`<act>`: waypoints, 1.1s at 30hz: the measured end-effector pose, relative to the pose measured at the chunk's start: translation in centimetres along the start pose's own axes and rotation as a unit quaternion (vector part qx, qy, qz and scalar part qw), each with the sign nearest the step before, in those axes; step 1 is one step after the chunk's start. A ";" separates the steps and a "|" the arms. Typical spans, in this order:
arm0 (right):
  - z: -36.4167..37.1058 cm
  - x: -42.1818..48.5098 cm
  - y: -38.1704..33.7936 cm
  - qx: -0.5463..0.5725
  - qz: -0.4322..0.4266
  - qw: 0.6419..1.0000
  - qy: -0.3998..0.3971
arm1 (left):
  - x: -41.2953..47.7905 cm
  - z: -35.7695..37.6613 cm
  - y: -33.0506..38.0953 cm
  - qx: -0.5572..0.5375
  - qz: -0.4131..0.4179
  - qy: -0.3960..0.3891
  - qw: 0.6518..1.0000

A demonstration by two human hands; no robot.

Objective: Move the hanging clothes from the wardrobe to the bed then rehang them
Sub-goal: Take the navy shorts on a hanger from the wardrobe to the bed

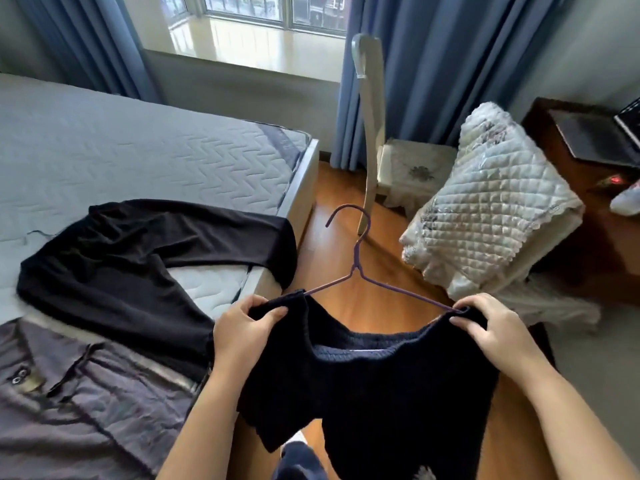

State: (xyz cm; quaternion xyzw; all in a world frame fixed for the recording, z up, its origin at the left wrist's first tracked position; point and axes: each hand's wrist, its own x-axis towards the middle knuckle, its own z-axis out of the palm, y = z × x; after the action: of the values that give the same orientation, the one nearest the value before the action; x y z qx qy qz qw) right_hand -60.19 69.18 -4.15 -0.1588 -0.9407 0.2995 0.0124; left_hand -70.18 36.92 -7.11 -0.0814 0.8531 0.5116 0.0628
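Hands: your left hand (247, 327) and right hand (491, 327) each pinch a shoulder of the sweater (381, 393).
Sweater: on the hanger (356, 265), just off the bed's (138, 150) side edge.
Tip: seat both shoulders evenly on the wire.

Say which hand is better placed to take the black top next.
Probably left: the left hand grips the navy sweater beside the black top; the right hand is farther, toward the chair.

You face a tall cream-painted wooden chair (373, 126) standing on glossy orange-brown floorboards (332, 188). Just right of the chair a white quilted blanket (485, 209) is heaped; farther right, a dark brown wooden desk (599, 216) carries a grey laptop (595, 136). Blue curtains (450, 64) hang behind the chair.
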 end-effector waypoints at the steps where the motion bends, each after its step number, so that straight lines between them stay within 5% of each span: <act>1: -0.3 2.1 -0.1 -0.005 0.002 1.000 0.010 | 1.9 0.8 0.8 -0.006 -0.002 -0.002 1.000; 9: -2.1 16.9 3.2 0.009 0.082 0.996 0.045 | 14.2 9.7 5.6 -0.016 -0.025 -0.039 0.999; 19: -4.2 44.7 4.9 0.028 0.007 0.998 -0.051 | 32.7 17.1 14.7 -0.006 -0.047 0.035 0.998; 26: 0.4 61.4 -1.8 -0.028 -0.105 0.981 -0.162 | 41.6 14.6 13.5 -0.006 -0.142 0.144 0.979; 33: 7.9 74.4 -12.1 -0.077 -0.175 0.963 -0.191 | 52.9 9.0 11.7 -0.012 -0.193 0.175 0.965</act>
State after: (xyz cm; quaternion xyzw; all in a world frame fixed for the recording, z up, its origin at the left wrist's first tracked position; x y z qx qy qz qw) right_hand -135.29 78.27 -9.13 0.0682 -0.9588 0.2444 -0.1279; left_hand -124.09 46.31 -11.32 -0.3336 0.8127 0.4776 0.0095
